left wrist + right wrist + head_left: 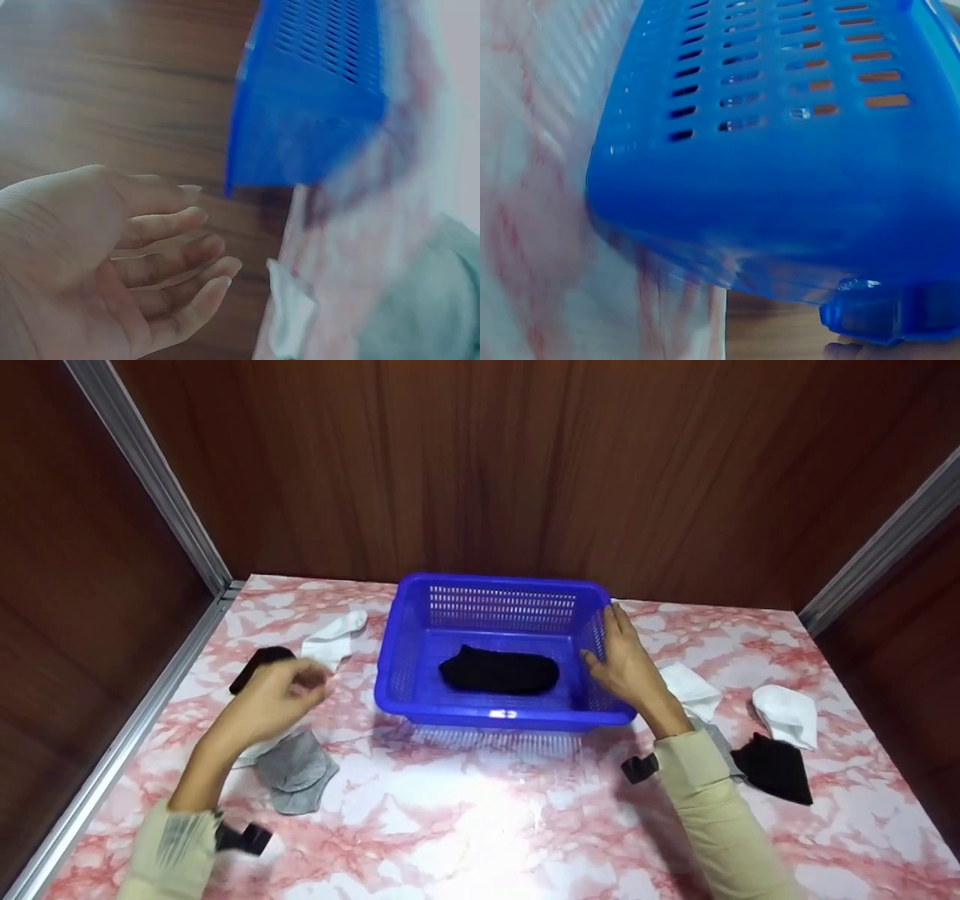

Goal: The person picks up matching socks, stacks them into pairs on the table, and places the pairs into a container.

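Note:
A blue plastic basket (pixel 442 715) stands on the table with a black sock (pixel 501 671) lying in it. At its right side my right hand (pixel 630 671) grips the rim, the thumb inside the wall. My left hand (pixel 266 706) is raised over the left side of the table, apart from the basket, its fingers loosely bent around nothing. Near that hand lie a white sock (pixel 335 636), a dark sock (pixel 259 666) and grey socks (pixel 296 772). The left wrist view shows the bare palm and fingers beside the basket's wall (pixel 300 142).
Right of the basket lie a white sock (pixel 691 690), another white sock (pixel 786 715), a black sock (pixel 776 769) and a grey one (pixel 718 741) partly behind my sleeve. Brown wood-grain panels (pixel 495 472) close off the back and sides of the marbled table (pixel 420 825).

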### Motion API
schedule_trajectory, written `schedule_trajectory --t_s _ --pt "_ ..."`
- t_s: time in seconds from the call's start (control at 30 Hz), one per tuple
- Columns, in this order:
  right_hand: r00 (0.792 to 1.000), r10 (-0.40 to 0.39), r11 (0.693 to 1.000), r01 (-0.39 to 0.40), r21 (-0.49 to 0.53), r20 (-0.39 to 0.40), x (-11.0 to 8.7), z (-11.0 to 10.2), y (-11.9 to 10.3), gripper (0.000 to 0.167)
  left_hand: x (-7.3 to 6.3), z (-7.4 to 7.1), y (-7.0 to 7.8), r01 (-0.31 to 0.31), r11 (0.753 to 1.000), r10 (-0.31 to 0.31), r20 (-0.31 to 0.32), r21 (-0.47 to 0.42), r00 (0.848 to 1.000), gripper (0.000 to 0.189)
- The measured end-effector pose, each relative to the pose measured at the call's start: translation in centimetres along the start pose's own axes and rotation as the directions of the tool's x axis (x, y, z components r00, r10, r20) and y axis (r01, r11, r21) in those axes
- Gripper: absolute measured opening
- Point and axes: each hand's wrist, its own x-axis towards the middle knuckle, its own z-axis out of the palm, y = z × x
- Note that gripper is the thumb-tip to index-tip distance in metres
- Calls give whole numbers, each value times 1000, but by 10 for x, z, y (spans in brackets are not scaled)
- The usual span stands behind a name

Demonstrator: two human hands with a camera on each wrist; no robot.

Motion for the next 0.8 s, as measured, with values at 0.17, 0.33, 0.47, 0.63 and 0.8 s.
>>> schedule_trajectory --t_s 0.17,0.33,0.47,0.63,0.8 --pt "998 52 998 -52 22 21 0 -1 2 80 -27 11 -26 29 999 -33 93 46 995 33" --pt "998 56 996 -58 62 30 2 -1 2 83 -48 17 -42 78 992 -94 155 104 984 47" --pt "998 58 995 -60 75 27 3 -1 2 84 -55 21 -49 106 987 -125 158 123 980 52" --pt "998 62 996 -63 70 11 1 -2 5 83 -54 27 -51 134 981 -154 145 141 977 64" --pt "999 52 996 -53 69 12 1 -1 3 81 -55 33 -49 159 972 -183 131 174 974 45"
